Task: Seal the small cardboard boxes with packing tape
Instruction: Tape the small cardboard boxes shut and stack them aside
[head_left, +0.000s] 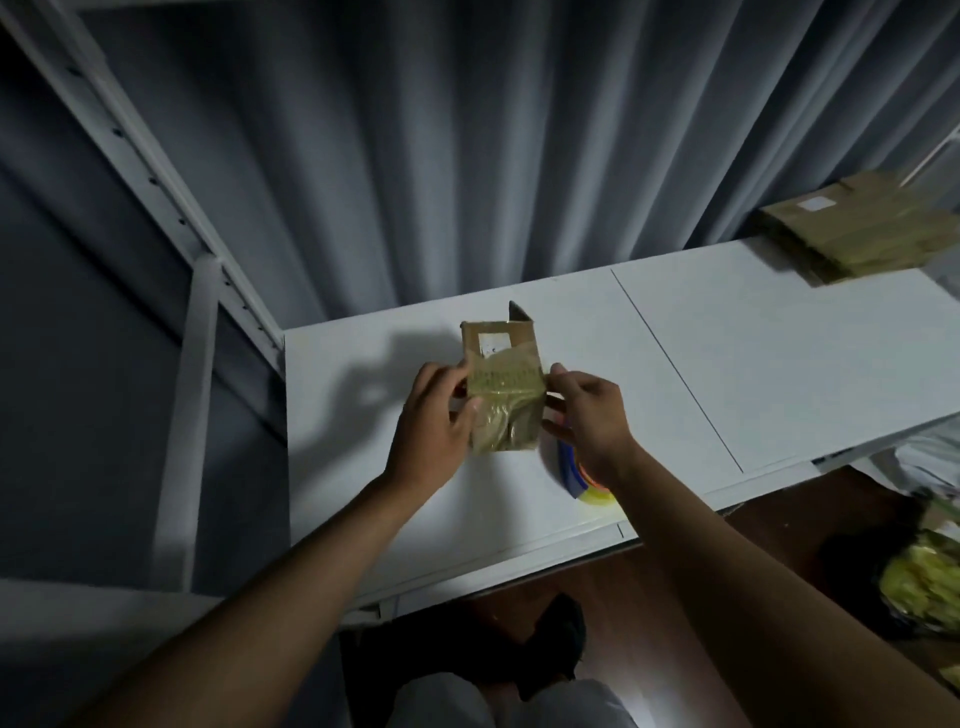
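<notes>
Nearly Sealed: Press the Tape Down Before You Let Go

Now you hold the small cardboard box (503, 383) upright between both hands, just above the white shelf (779, 358), near its left end; glossy packing tape (506, 376) is wrapped across its lower half, wrinkled toward the bottom, and one flap at the far top corner stands open.

To do this step well, judge it as smoothing; run your thumbs outward from the middle of the band so the creases flatten and the edges bite onto the cardboard; fold that raised flap down before the next strip, or the seal will likely gape.

Your left hand (439, 415) grips the box's left side, fingers curled round its edge, thumb on the taped face; your right hand (589, 410) pinches the right edge with fingertips, palm turned inward, wrist over the tape roll (576, 475) lying on the shelf just beside the box; both forearms reach forward and converge.

A second cardboard package (862, 228) lies well apart at the shelf's far right.
</notes>
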